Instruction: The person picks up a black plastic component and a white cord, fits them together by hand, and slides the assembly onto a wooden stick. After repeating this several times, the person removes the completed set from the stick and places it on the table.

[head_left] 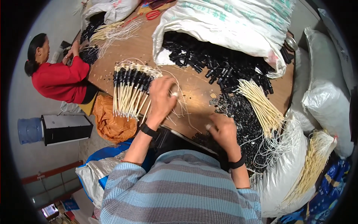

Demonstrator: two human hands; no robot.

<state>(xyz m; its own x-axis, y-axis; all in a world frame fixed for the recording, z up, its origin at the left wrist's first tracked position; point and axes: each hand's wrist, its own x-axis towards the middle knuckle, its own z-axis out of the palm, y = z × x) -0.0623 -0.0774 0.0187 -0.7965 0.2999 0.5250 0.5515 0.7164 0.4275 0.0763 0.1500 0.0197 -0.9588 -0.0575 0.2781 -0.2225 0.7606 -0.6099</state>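
My left hand (pixel 161 96) is at the right end of a row of pale, slender sticks (pixel 128 99), with its thumb apart from its curved fingers. Black sleeves (pixel 130 77) sit on the upper ends of these sticks, and thin white cords trail from them. White wrapping covers part of my left thumb. At the table's near edge, my right hand (pixel 223 130) hovers beside a heap of small dark and clear pieces (pixel 244 119). Its thumb and forefinger are apart, with nothing visible between them; its other fingertips are hidden.
A bundle of pale sticks (pixel 261 106) with white cords lies across the heap. Behind, a large white sack (pixel 227 22) spills black tubular parts (pixel 209 59). Red-handled scissors (pixel 153 15) lie at the back. A person in red (pixel 61 80) works at the left; full sacks (pixel 328 74) stand at right.
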